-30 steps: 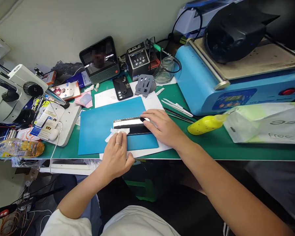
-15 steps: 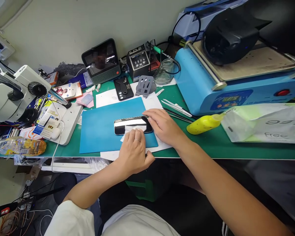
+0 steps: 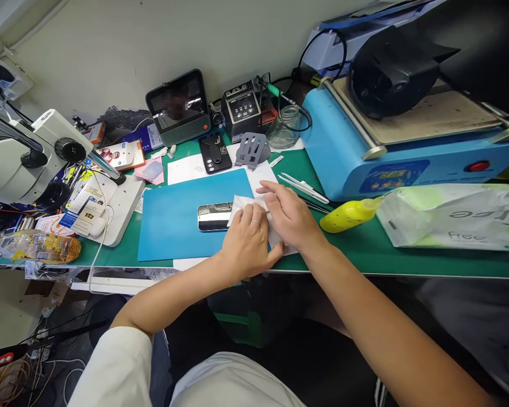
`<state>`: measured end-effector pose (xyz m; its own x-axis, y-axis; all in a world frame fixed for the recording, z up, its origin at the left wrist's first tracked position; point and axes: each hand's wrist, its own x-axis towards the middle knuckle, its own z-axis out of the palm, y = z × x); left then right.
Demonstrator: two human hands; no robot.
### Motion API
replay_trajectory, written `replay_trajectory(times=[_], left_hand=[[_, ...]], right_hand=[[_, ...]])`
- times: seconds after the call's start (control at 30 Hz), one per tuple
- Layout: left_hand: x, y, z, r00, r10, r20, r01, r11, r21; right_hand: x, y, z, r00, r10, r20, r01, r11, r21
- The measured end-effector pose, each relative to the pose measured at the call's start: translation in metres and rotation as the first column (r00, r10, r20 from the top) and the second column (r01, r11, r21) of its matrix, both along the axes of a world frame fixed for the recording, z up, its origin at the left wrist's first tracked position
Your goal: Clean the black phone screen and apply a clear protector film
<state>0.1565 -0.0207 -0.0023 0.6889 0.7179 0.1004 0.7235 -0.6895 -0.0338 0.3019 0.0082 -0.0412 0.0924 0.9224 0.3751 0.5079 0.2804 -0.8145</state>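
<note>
Right now the phone (image 3: 213,219) lies flat on the blue mat (image 3: 169,226), reaching out to the left from beneath the left hand (image 3: 248,237); its left end is bare and shiny, while its right end is hidden by the fingers and a white tissue (image 3: 238,204). The left hand, with a ring on one finger, presses the tissue down over the phone, its fingers close together and its thumb set apart toward the right; whether the fingers also pinch the tissue, I cannot tell. Just to the right is the right hand (image 3: 292,217), palm down, its fingers stretched toward the far side of the mat near the phone's covered end. Its thumb is slightly parted from the fingers, but the view does not show whether it grips the phone. The two hands are close beside each other; whether they touch is unclear. The phone's visible part thus lies left of both hands, well apart from the right one. Beyond the mat rest a dark phone (image 3: 215,152) and a grey stand (image 3: 251,150), both on white paper (image 3: 185,173). Right of the right hand are white tweezers (image 3: 307,190) and a yellow bottle (image 3: 348,216) on the green tabletop (image 3: 348,254).
</note>
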Motion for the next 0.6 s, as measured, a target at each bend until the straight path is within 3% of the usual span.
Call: replay_trajectory(times=[0.2, 0.43, 0.6], left_hand=[[-0.013, 0.013, -0.005, 0.997, 0.056, 0.053, -0.055, 0.998, -0.019], [-0.070, 0.017, 0.008, 0.984, 0.162, 0.070, -0.159, 0.986, -0.046], [-0.101, -0.001, 0.010, 0.981, 0.193, 0.033, -0.192, 0.980, -0.048]], right_hand=[[0.000, -0.001, 0.001, 0.999, 0.007, -0.052, -0.008, 1.000, -0.007], [-0.001, -0.004, 0.008, 0.999, 0.018, -0.036, -0.019, 0.999, -0.047], [-0.002, -0.006, 0.013, 0.999, 0.026, -0.035, -0.029, 0.996, -0.084]])
